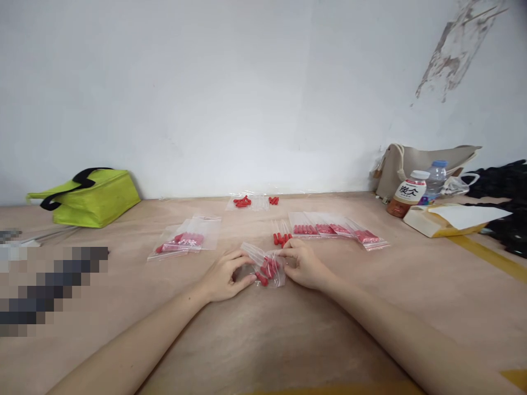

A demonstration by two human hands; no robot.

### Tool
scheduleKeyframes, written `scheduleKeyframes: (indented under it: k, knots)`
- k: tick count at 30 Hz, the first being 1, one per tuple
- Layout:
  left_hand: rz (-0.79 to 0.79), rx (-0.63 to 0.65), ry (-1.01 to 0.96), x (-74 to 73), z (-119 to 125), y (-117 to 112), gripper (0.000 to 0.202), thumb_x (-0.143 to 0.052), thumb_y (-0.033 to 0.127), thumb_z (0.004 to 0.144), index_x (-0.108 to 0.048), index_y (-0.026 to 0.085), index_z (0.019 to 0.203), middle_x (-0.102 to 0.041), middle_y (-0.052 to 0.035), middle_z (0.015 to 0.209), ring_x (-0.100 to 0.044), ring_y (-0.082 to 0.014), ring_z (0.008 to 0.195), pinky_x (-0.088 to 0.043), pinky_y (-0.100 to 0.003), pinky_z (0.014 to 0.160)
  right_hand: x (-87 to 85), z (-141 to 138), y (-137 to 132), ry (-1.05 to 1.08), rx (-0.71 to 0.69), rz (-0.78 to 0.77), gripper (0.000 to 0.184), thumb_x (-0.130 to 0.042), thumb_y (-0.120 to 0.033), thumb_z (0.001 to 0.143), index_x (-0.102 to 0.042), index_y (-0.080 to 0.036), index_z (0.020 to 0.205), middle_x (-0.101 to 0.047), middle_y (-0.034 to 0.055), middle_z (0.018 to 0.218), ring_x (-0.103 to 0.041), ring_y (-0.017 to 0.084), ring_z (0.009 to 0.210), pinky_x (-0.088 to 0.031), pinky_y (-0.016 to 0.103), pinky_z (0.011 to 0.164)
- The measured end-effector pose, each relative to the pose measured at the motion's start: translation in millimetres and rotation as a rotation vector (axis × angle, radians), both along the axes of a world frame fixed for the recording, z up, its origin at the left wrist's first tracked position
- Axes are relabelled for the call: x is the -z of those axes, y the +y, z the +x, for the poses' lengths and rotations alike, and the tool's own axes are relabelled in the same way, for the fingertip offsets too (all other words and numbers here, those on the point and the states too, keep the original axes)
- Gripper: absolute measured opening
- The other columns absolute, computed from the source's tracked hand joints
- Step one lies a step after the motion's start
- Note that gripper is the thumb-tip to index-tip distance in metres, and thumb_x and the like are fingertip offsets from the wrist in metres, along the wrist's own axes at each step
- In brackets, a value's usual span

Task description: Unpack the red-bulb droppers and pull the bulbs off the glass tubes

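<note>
A small clear zip bag (265, 264) with several red caps inside lies on the wooden table (263, 329) between my hands. My left hand (224, 277) pinches its left edge with curled fingers. My right hand (302, 262) grips its right edge, fingers closed on the plastic. Just beyond the bag lie a few loose red caps (281, 238). A row of filled bags (335, 230) lies to the right of them, and a stack of filled bags (185, 240) to the left.
More red caps on plastic (247, 202) sit near the white wall. A lime-green bag (93, 197) stands at far left. At far right are a beige tote (411, 159), two bottles (407, 195), a yellow-white packet (450, 219) and black cloth (508, 181).
</note>
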State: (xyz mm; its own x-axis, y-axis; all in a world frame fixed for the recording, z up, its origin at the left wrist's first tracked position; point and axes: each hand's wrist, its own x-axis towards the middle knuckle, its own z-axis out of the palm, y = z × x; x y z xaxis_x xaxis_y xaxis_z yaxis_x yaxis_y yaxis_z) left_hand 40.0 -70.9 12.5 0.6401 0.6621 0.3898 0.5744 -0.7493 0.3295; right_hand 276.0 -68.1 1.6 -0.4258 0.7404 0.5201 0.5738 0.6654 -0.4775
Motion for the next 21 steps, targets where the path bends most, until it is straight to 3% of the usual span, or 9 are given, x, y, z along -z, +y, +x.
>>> scheduleKeyframes:
  k: [3,6,9,11,14,21]
  knots:
    - [0.022,-0.055,-0.010,1.7,0,0,0.028,-0.052,0.032,0.081,-0.057,0.021,0.105,-0.061,-0.0041,0.088,-0.056,-0.0154,0.075,-0.045,-0.029,0.071,-2.2,-1,-3,0.016,-0.082,-0.135,0.036,-0.050,-0.002,0.063,-0.064,-0.017,0.092,-0.054,-0.0017,0.066,-0.048,0.011,0.062,-0.039,0.022,0.060]
    - [0.050,-0.086,0.005,2.7,-1,2,0.031,-0.055,0.035,0.079,-0.057,0.020,0.105,-0.059,-0.0028,0.077,-0.054,-0.0168,0.074,-0.043,-0.031,0.072,-1.0,-3,-3,0.090,-0.153,-0.175,0.034,-0.053,-0.006,0.067,-0.063,-0.017,0.097,-0.059,0.0003,0.078,-0.050,0.010,0.065,-0.039,0.020,0.060]
    - [0.047,-0.057,-0.033,1.2,-1,3,0.028,-0.055,0.036,0.078,-0.060,0.020,0.100,-0.057,-0.0057,0.091,-0.053,-0.0192,0.087,-0.042,-0.032,0.079,-0.6,-5,-2,0.113,-0.224,-0.178,0.025,-0.060,-0.018,0.071,-0.064,-0.018,0.097,-0.061,0.0028,0.090,-0.052,0.013,0.076,-0.041,0.023,0.070]
    - [-0.013,-0.017,-0.067,-0.6,0,3,0.027,-0.054,0.034,0.078,-0.059,0.020,0.101,-0.056,-0.0063,0.100,-0.053,-0.0189,0.092,-0.042,-0.031,0.082,-2.1,-6,-2,0.091,-0.227,-0.218,0.023,-0.061,-0.024,0.073,-0.064,-0.017,0.095,-0.063,0.0020,0.086,-0.053,0.012,0.074,-0.041,0.023,0.069]
    - [-0.104,0.013,-0.079,-2.9,2,3,0.026,-0.052,0.032,0.080,-0.058,0.020,0.102,-0.058,-0.0056,0.098,-0.055,-0.0177,0.088,-0.044,-0.029,0.079,-5.1,-8,-3,0.084,-0.201,-0.292,0.018,-0.060,-0.025,0.075,-0.065,-0.017,0.090,-0.063,0.0001,0.079,-0.053,0.011,0.070,-0.040,0.022,0.066]
    - [-0.125,-0.006,-0.078,-3.5,4,2,0.025,-0.051,0.033,0.081,-0.058,0.020,0.102,-0.060,-0.0055,0.096,-0.055,-0.0174,0.086,-0.044,-0.028,0.076,-0.8,-16,2,0.237,-0.245,-0.644,0.024,-0.069,-0.024,0.063,-0.064,-0.014,0.084,-0.064,-0.0003,0.076,-0.055,0.012,0.067,-0.042,0.021,0.060]
